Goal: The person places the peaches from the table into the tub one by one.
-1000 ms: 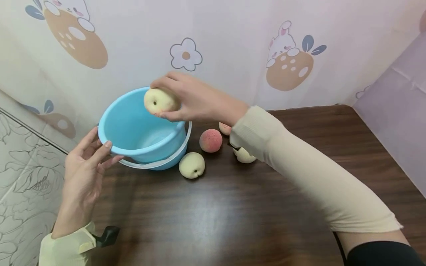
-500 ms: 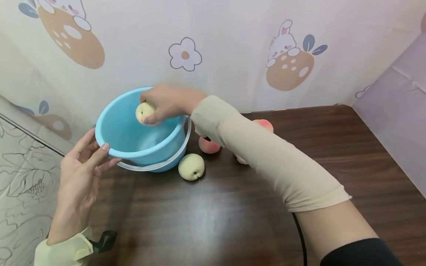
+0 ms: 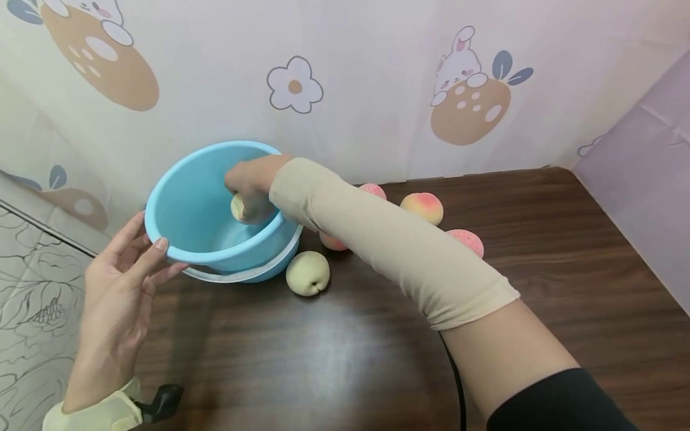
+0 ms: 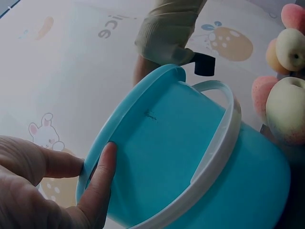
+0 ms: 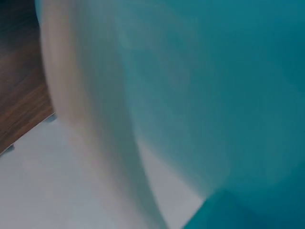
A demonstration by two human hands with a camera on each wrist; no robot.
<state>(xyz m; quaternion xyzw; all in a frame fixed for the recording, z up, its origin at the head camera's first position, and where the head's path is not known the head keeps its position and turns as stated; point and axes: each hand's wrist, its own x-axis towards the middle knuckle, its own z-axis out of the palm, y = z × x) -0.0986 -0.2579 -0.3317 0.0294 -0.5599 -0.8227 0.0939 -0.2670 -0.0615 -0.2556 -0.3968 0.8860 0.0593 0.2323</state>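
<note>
A light blue bucket [image 3: 185, 197] with a white handle [image 4: 217, 157] stands at the left of the dark table, its mouth tipped toward me. My left hand [image 3: 121, 284] pinches its left rim between thumb and fingers; the left wrist view shows this grip from outside the wall. Inside the bucket, my right hand [image 3: 253, 182] holds a pale peach [image 3: 237, 207], mostly covered by the fingers. The right wrist view is blurred and filled by the blue wall [image 5: 214, 95]. Just right of the bucket lies another pale peach [image 3: 308, 273].
Beyond my right sleeve [image 3: 388, 233] lie a yellow-pink peach [image 3: 423, 207] and pink ones, such as a pink peach [image 3: 468, 242], partly hidden by the arm. A patterned curtain [image 3: 366, 90] hangs behind the wooden table [image 3: 334, 371]. A black cable [image 3: 455, 377] trails under the right arm.
My right hand has carried the pale peach from above the rim down into the bucket. The left hand keeps its hold on the rim, while the view has shifted slightly.
</note>
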